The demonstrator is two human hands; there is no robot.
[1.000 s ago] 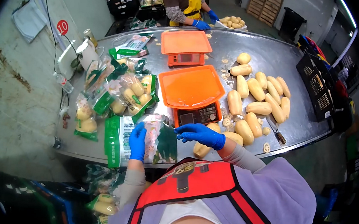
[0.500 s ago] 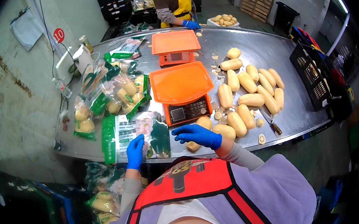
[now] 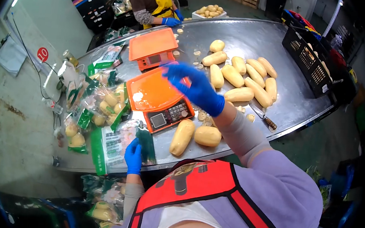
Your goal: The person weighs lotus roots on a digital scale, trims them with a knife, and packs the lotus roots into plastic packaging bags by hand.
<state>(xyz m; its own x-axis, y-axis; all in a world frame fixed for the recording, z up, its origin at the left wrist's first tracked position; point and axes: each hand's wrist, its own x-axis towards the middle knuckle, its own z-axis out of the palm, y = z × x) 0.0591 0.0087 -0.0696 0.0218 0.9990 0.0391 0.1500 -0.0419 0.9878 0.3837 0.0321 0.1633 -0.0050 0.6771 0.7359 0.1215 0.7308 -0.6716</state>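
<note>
My right hand [image 3: 195,89], in a blue glove, is raised over the right side of the front orange scale [image 3: 156,92], fingers apart and slightly blurred, holding nothing. My left hand [image 3: 133,156], also gloved in blue, rests at the right part of a flat green and white printed bag [image 3: 112,145] near the table's front edge; its fingertips meet the bag, and their grip is unclear. Two peeled lotus root pieces lie right of the bag, one upright-slanting [image 3: 182,137], one sideways [image 3: 207,136]. More pieces [image 3: 232,76] lie beyond my right hand.
Filled bags [image 3: 105,105] crowd the metal table's left side. A second orange scale [image 3: 153,46] stands farther back. A knife [image 3: 264,117] lies near the right front edge, a black crate [image 3: 308,60] beyond it. Across the table stands a person [image 3: 153,3] in a yellow apron.
My right hand has risen from beside the bag to over the scale. My left hand stays by the bag. The view has shifted, and the far person's hands have moved.
</note>
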